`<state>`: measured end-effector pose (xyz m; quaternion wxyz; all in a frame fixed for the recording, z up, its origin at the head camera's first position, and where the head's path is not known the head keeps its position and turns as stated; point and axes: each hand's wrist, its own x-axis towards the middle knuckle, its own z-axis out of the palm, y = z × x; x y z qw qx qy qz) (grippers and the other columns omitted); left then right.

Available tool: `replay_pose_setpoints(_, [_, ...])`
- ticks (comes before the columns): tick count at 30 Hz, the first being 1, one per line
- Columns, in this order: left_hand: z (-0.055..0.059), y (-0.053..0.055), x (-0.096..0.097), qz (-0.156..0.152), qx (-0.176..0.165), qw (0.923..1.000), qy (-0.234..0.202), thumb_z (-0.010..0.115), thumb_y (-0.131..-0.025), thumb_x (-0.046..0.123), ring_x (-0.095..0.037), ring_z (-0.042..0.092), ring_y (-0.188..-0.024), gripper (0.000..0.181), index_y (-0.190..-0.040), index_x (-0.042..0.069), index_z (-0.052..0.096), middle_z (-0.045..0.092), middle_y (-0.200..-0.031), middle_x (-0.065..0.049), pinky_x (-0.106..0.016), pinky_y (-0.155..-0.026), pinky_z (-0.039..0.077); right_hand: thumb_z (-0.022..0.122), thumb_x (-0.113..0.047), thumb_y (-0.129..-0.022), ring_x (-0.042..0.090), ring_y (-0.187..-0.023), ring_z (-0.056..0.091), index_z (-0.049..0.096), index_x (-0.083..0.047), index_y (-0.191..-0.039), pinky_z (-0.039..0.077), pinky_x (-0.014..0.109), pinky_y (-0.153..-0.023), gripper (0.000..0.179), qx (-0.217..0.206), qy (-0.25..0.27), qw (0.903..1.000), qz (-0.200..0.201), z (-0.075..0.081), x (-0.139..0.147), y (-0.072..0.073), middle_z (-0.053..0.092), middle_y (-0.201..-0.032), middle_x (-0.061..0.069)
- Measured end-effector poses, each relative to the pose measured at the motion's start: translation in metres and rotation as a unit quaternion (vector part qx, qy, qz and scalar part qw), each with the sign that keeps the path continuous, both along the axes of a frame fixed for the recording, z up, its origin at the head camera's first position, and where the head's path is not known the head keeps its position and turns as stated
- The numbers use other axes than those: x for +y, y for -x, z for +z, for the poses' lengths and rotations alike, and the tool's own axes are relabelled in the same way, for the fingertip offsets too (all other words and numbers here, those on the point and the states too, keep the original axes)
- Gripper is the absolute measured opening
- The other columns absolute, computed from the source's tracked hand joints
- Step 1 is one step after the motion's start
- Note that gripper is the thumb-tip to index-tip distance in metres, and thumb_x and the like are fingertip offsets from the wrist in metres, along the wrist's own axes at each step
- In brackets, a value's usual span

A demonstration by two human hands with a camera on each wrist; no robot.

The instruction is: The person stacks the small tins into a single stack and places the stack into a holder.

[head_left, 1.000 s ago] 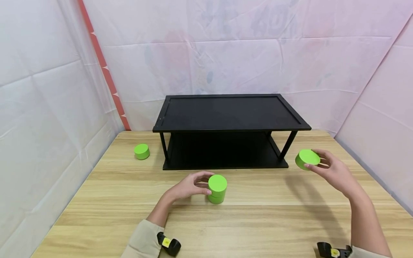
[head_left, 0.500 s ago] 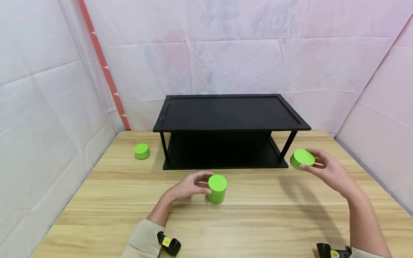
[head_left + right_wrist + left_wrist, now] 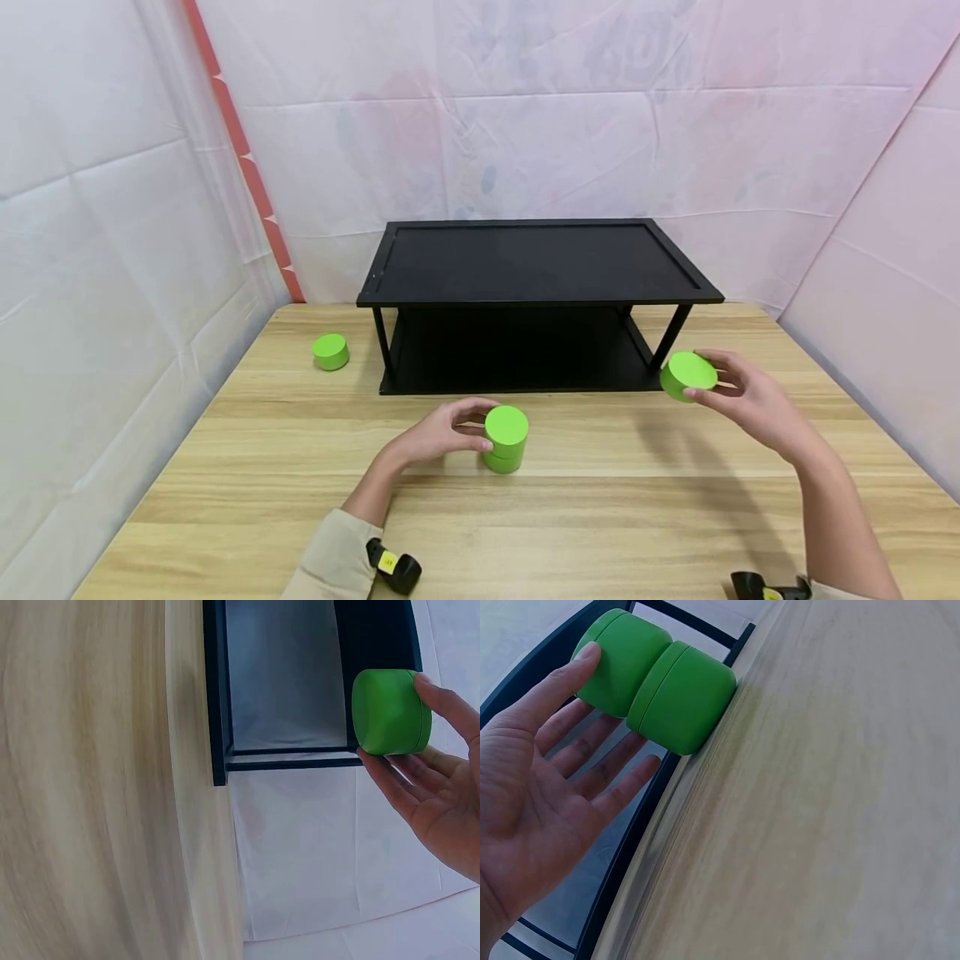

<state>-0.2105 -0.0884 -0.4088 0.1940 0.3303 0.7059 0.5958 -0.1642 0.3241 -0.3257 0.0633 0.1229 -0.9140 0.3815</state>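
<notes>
Two green round lidded tins stand stacked on the table, just in front of a black two-tier shelf point(image 3: 540, 262). My left hand point(image 3: 438, 435) pinches the upper tin point(image 3: 506, 427) from the left, while the lower tin point(image 3: 502, 463) sits beneath it. In the left wrist view the thumb lies near the upper tin's lid seam, with the fingers behind. My right hand point(image 3: 753, 404) holds another green tin point(image 3: 684, 377) in the air beside the shelf's front right corner. In the right wrist view that tin point(image 3: 386, 712) is between thumb and fingers, slightly tilted.
A further green tin point(image 3: 330, 352) stands on the wooden table point(image 3: 247, 467), left of the shelf. White sheeting point(image 3: 525, 150) hangs behind the table and along both sides. Each wrist carries a small black camera point(image 3: 393, 567).
My right hand has moved left with its tin, toward the shelf's front right corner. The left hand and the stacked tins have stayed in place.
</notes>
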Motion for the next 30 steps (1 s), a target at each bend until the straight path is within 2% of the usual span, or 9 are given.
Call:
replay_pose_setpoints(2, [0.0, 0.0, 0.0, 0.001, -0.004, 1.0, -0.002, 0.067, -0.082, -0.001, -0.023, 0.047, -0.116, 0.054, -0.131, 0.0, 0.045, 0.049, -0.127, -0.012, -0.037, -0.096, 0.04, 0.065, -0.019, -0.087, 0.0, -0.096, 0.051, 0.038, 0.003, -0.134, 0.047, 0.012, -0.071, 0.058, -0.002, 0.002, 1.0, 0.003, 0.0, -0.002, 0.0, 0.044, -0.125, 0.021])
replay_pose_setpoints(6, [0.0, -0.001, 0.001, 0.001, -0.007, 1.0, -0.004, 0.067, -0.082, -0.003, -0.027, 0.046, -0.117, 0.056, -0.132, -0.001, 0.044, 0.048, -0.128, -0.014, -0.04, -0.096, 0.039, 0.065, -0.018, -0.087, -0.008, -0.094, 0.048, 0.038, 0.003, -0.134, 0.047, 0.012, -0.072, 0.058, -0.003, 0.012, 0.9999, 0.005, -0.001, -0.004, 0.0, 0.044, -0.126, 0.021])
replay_pose_setpoints(11, [0.0, -0.001, 0.001, 0.001, -0.003, 1.0, 0.004, 0.067, -0.082, -0.001, -0.024, 0.047, -0.117, 0.055, -0.132, 0.0, 0.044, 0.049, -0.128, -0.012, -0.036, -0.096, 0.04, 0.066, -0.019, -0.087, -0.008, -0.094, 0.048, 0.038, 0.002, -0.134, 0.047, 0.012, -0.073, 0.058, -0.006, 0.015, 0.9998, 0.009, 0.0, -0.008, 0.0, 0.043, -0.127, 0.02])
replay_pose_setpoints(13, [0.001, -0.001, 0.001, 0.0, 0.0, 1.0, 0.006, 0.067, -0.083, 0.001, -0.022, 0.047, -0.116, 0.054, -0.132, 0.001, 0.045, 0.049, -0.128, -0.011, -0.034, -0.095, 0.04, 0.066, -0.019, -0.087, 0.0, -0.098, 0.052, 0.038, 0.002, -0.134, 0.047, 0.013, -0.073, 0.058, -0.006, 0.014, 0.9998, 0.011, 0.0, -0.01, 0.0, 0.043, -0.127, 0.02])
replay_pose_setpoints(15, [0.001, -0.001, 0.001, -0.002, 0.004, 1.0, 0.006, 0.068, -0.083, 0.003, -0.021, 0.048, -0.116, 0.054, -0.132, 0.001, 0.045, 0.05, -0.127, -0.01, -0.033, -0.095, 0.041, 0.066, -0.02, -0.087, 0.014, -0.102, 0.055, 0.038, 0.003, -0.133, 0.047, 0.013, -0.073, 0.059, -0.006, 0.012, 0.9998, 0.013, 0.001, -0.013, 0.001, 0.044, -0.127, 0.02])
replay_pose_setpoints(19, [0.0, -0.001, 0.0, -0.004, 0.008, 1.0, 0.003, 0.068, -0.084, 0.005, -0.022, 0.048, -0.115, 0.053, -0.132, 0.001, 0.045, 0.05, -0.127, -0.011, -0.032, -0.094, 0.041, 0.065, -0.021, -0.087, 0.04, -0.107, 0.05, 0.037, 0.005, -0.133, 0.047, 0.013, -0.074, 0.059, -0.008, 0.011, 0.9997, 0.022, 0.002, -0.019, 0.003, 0.043, -0.127, 0.022])
replay_pose_setpoints(24, [0.001, -0.001, 0.0, -0.002, 0.006, 1.0, 0.003, 0.068, -0.083, 0.004, -0.022, 0.048, -0.115, 0.054, -0.132, 0.001, 0.045, 0.05, -0.127, -0.011, -0.032, -0.094, 0.041, 0.066, -0.019, -0.087, 0.042, -0.106, 0.05, 0.038, 0.005, -0.132, 0.047, 0.014, -0.075, 0.058, -0.004, 0.018, 0.9993, 0.032, 0.003, -0.025, 0.006, 0.044, -0.126, 0.022])
replay_pose_setpoints(30, [0.0, -0.001, 0.001, -0.001, 0.007, 1.0, 0.003, 0.068, -0.083, 0.004, -0.021, 0.048, -0.116, 0.054, -0.132, 0.001, 0.045, 0.05, -0.127, -0.011, -0.031, -0.094, 0.041, 0.067, -0.018, -0.086, 0.033, -0.105, 0.053, 0.04, 0.003, -0.131, 0.048, 0.016, -0.076, 0.056, 0.0, 0.023, 0.9989, 0.04, 0.005, -0.03, 0.007, 0.046, -0.124, 0.018])
